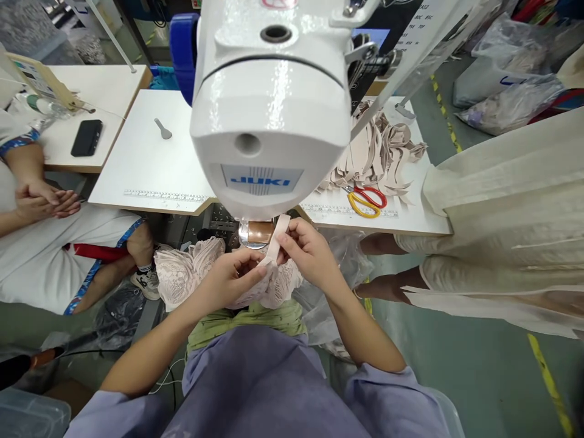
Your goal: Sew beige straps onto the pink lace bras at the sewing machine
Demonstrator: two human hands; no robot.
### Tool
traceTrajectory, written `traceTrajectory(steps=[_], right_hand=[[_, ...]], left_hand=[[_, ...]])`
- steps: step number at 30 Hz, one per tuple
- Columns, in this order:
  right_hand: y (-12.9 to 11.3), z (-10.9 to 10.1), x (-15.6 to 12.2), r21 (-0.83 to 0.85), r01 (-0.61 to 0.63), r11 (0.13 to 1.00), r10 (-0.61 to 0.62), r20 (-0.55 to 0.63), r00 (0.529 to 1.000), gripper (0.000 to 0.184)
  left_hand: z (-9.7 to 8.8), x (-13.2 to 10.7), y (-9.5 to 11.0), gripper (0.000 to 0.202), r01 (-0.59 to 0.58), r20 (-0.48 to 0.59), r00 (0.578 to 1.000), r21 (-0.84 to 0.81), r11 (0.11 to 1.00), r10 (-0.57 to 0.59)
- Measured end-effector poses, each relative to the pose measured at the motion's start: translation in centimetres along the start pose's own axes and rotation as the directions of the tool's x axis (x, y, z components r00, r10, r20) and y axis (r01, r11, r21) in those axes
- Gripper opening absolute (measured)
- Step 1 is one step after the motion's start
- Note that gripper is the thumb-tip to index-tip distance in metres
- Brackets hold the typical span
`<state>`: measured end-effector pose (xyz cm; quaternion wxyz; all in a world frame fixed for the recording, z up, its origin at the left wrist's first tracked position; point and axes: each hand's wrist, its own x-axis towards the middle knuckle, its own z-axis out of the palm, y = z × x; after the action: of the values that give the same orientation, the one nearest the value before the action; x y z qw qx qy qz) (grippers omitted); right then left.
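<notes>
Below the head of a white sewing machine [269, 128], both my hands are at a pale pink fabric strap [276, 238]. My right hand [306, 248] pinches the strap between thumb and fingers near its upper part. My left hand [232, 277] is closed on pale pink lace fabric [188, 267] at the strap's lower end. The lace, gathered in rounded folds, hangs over my lap on both sides of the left hand. Just behind the strap sits the machine's metal and copper-coloured cylinder arm [255, 233]. The needle area is hidden by the machine head.
On the right table part lie red-and-yellow-handled scissors [366, 199] and a pile of pale fabric strips [374, 149]. A small grey tool [163, 129] lies on the left table part. One person [45, 201] sits at left; another person [502, 207] stands close at right.
</notes>
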<state>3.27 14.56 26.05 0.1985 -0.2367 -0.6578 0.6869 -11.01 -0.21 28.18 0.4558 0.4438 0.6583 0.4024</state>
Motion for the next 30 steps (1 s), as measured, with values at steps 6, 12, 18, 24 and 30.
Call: traceTrajectory(steps=[6, 12, 18, 24, 30], right_hand=[[0.4, 0.3, -1.2, -0.04, 0.01, 0.999, -0.01, 0.012, 1.0, 0.026], [-0.2, 0.7, -2.1, -0.051, -0.01, 0.999, 0.011, 0.019, 1.0, 0.028], [6.9, -1.1, -1.9, -0.293, 0.001, 0.956, 0.003, 0.011, 1.0, 0.03], [17.8, -1.4, -1.1, -0.566, -0.164, 0.808, 0.118, -0.117, 0.986, 0.063], [18.8, -1.3, -2.6, -0.503, -0.109, 0.857, 0.06, -0.112, 0.992, 0.024]], left_hand=[[0.8, -0.5, -0.5, 0.027, 0.049, 0.06, 0.997, -0.146, 0.988, -0.041], [1.5, -0.9, -0.4, 0.032, 0.068, 0.046, 0.997, -0.161, 0.985, -0.061], [1.2, -3.3, -1.2, 0.04, 0.04, -0.071, 0.996, -0.105, 0.994, -0.047], [1.0, -6.8, -3.1, 0.043, 0.073, -0.102, 0.991, -0.122, 0.99, -0.086], [-1.9, -7.8, -5.1, 0.041, 0.127, -0.278, 0.948, -0.121, 0.985, -0.156]])
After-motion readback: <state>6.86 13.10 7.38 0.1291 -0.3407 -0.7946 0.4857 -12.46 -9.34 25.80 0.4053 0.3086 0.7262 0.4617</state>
